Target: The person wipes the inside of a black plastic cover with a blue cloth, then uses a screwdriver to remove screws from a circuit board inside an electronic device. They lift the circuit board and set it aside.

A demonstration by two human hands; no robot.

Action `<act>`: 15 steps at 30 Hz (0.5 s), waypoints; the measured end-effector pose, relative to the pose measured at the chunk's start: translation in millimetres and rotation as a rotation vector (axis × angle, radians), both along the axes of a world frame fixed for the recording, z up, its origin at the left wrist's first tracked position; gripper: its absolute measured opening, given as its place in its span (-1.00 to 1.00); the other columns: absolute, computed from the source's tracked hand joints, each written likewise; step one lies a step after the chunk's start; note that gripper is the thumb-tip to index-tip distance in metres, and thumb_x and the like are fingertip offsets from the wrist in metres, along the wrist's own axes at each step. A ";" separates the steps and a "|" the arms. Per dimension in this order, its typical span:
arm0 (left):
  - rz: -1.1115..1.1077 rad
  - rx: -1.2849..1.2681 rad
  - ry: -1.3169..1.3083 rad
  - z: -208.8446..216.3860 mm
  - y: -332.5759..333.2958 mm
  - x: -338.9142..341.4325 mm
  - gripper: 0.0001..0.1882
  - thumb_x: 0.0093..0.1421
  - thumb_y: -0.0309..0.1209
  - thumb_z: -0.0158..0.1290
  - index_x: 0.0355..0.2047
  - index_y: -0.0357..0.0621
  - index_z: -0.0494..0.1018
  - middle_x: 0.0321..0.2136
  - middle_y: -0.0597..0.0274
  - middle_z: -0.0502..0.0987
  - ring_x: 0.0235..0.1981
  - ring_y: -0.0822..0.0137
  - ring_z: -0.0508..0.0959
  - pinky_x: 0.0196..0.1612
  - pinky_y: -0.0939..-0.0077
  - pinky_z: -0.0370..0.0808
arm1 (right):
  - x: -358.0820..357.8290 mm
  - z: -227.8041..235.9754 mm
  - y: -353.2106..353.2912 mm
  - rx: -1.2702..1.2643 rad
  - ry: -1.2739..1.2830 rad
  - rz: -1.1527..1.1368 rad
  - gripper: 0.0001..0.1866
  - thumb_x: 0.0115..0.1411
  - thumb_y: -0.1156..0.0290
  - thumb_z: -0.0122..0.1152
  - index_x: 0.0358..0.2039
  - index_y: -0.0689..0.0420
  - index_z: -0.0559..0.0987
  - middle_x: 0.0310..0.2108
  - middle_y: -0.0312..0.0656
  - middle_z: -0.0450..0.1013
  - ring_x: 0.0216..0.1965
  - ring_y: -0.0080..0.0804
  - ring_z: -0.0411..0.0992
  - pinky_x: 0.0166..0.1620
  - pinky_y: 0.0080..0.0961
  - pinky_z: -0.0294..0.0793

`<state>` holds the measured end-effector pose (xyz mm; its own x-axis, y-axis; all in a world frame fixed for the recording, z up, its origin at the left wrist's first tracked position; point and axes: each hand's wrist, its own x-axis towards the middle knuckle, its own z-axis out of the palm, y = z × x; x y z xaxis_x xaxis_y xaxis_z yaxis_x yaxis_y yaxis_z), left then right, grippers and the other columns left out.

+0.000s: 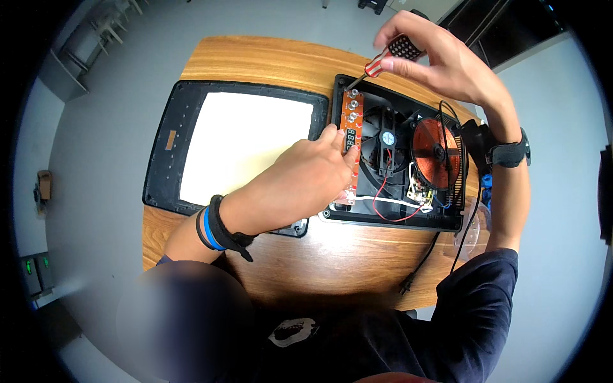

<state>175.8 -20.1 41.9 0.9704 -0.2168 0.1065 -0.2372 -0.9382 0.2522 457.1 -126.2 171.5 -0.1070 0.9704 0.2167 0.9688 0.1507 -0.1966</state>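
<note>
My right hand (450, 70) grips a screwdriver (378, 64) with a red, white and black handle. Its shaft slants down to the far end of an orange circuit board (353, 110), beside a round button; whether it sits in a screw is too small to tell. My left hand (313, 167) closes over the board's middle and near part, its fingers pressing on it next to a small digit display (350, 138). The board lies along the left side of an opened black appliance housing (408, 220), which also holds a fan (387, 138) and a round copper coil (436, 153).
Left of the housing lies a black-framed panel with a white surface (249, 143). Red and white wires (383, 201) cross the housing. A power plug (406, 284) and cord lie near the wooden table's (332, 255) front edge, and clear plastic (469, 236) is at the right.
</note>
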 end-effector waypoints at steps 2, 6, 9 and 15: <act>0.002 0.007 0.002 0.5 -0.3 -0.4 -0.21 0.41 -0.13 0.40 0.40 -0.57 0.55 0.22 -0.35 0.63 0.30 -0.12 0.59 0.15 0.14 0.74 | -2.3 -7.3 -1.9 -0.074 0.229 -0.295 -0.52 0.68 -0.04 0.31 0.15 0.20 0.68 0.14 -0.03 0.66 0.03 -0.07 0.74 -0.07 -0.12 0.79; 0.008 0.030 0.014 1.3 -0.9 -0.2 -0.20 0.41 -0.12 0.40 0.42 -0.58 0.54 0.24 -0.36 0.64 0.31 -0.12 0.59 0.15 0.15 0.75 | 5.2 -13.7 -2.7 -0.168 -0.347 -0.533 -0.59 0.75 0.06 0.22 0.23 0.17 0.68 0.12 -0.03 0.67 0.05 -0.01 0.76 -0.08 -0.13 0.78; 0.008 0.028 0.017 1.6 -0.8 0.1 -0.20 0.40 -0.13 0.41 0.42 -0.57 0.54 0.25 -0.36 0.64 0.32 -0.12 0.59 0.15 0.15 0.76 | 12.6 -11.1 -8.1 0.094 -0.205 0.012 -0.58 0.75 0.06 0.22 0.23 0.17 0.68 0.07 -0.01 0.68 0.09 -0.01 0.74 0.06 -0.16 0.76; 0.009 0.045 0.016 0.9 -0.8 0.4 -0.21 0.40 -0.15 0.41 0.42 -0.56 0.55 0.24 -0.38 0.65 0.34 -0.14 0.59 0.17 0.15 0.76 | 0.9 -20.6 -6.6 0.102 0.049 -0.291 -0.70 0.59 0.35 0.43 0.22 0.17 0.69 0.12 -0.06 0.65 0.13 0.00 0.72 0.17 -0.16 0.73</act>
